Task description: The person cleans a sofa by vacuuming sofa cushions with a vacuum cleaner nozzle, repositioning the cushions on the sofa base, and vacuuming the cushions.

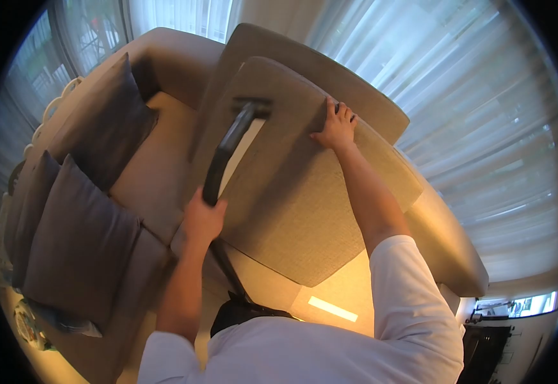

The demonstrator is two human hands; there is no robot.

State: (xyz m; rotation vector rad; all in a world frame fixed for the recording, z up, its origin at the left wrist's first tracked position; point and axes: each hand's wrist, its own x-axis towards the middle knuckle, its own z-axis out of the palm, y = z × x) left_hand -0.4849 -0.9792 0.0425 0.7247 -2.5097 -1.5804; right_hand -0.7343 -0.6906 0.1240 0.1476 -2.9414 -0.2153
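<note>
My left hand point(203, 221) is wrapped around the lower end of a black vacuum cleaner wand point(224, 157). The wand's flat nozzle point(252, 105) lies against the upper face of a beige sofa cushion point(291, 192). Fingers of my right hand point(336, 127) bend over the cushion's upper right edge, with the thumb on its face. The cushion stands tilted, leaning towards another large sofa cushion point(311, 57) behind it. Below my left wrist, a dark hose or tube point(231, 272) runs down towards my body, its lower end hidden.
Dark throw pillows point(83, 237) rest along the left part of the sofa point(154, 160). Sheer curtains point(477, 141) hang behind and to the right. A sofa armrest point(452, 243) curves round on the right. A bright strip of light point(333, 308) falls below the cushion.
</note>
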